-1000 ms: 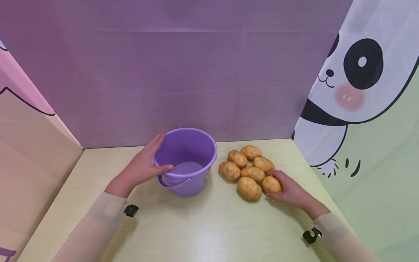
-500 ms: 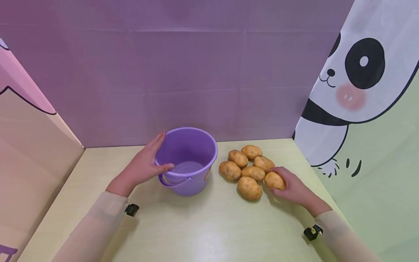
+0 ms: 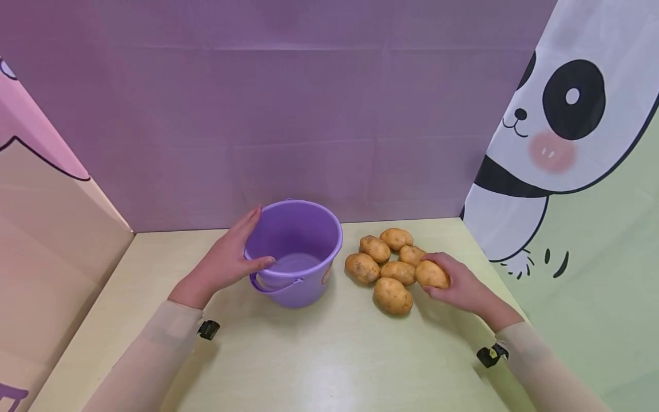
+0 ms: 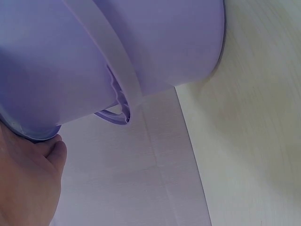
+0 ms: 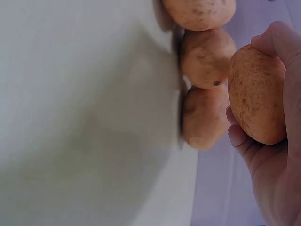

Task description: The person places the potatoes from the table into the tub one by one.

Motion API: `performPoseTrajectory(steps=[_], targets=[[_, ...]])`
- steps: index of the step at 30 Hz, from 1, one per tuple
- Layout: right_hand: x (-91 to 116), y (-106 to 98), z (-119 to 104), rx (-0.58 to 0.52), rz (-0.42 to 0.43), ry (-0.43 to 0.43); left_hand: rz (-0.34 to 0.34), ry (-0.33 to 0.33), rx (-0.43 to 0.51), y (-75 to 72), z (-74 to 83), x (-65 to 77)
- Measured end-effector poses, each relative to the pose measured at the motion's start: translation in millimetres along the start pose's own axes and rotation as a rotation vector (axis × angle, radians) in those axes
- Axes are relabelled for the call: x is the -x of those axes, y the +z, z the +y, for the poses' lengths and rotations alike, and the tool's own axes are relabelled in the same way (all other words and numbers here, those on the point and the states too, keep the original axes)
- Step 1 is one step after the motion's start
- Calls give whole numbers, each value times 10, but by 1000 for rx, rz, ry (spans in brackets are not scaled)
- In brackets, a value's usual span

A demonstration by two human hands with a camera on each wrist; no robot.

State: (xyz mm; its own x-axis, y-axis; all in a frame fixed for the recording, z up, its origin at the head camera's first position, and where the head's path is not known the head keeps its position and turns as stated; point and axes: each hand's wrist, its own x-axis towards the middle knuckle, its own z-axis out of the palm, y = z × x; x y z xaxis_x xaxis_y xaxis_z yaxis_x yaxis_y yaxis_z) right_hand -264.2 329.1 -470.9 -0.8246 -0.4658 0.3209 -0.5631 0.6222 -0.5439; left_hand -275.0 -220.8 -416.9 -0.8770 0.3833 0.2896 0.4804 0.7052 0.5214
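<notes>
A purple bucket (image 3: 309, 286) stands on the table, its handle (image 4: 106, 44) hanging down on the near side. My left hand (image 3: 226, 260) holds the bucket's left rim, thumb over the edge and fingers along the outside. Inside the bucket only its bare bottom shows. In my right hand (image 3: 455, 283) is a potato (image 3: 431, 274), gripped between thumb and fingers; the right wrist view shows this potato (image 5: 256, 96) raised off the table. Just left of that hand lie several other potatoes, the nearest to me being a large potato (image 3: 393, 296).
The pale wooden table (image 3: 309, 360) ends at a purple backdrop (image 3: 309, 114) close behind the bucket. A panda-printed sheet (image 3: 582, 166) hangs along the right side, and a pink and beige sheet (image 3: 51, 229) along the left. Each wrist wears a small black camera (image 3: 208, 330).
My right hand has closed round the nearest-right potato and lifted it up, slightly away from me. The left hand and the bucket keep their place.
</notes>
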Motion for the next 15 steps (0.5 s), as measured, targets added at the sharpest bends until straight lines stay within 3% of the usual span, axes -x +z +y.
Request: performPoseTrajectory(steps=[8,15], targets=[[-218,-75,-138,-20,-8,-74,5,-2,-7,2,4,13],[-417,-134,-286,-44,-44,-83,12,3,-15,3,10,16]])
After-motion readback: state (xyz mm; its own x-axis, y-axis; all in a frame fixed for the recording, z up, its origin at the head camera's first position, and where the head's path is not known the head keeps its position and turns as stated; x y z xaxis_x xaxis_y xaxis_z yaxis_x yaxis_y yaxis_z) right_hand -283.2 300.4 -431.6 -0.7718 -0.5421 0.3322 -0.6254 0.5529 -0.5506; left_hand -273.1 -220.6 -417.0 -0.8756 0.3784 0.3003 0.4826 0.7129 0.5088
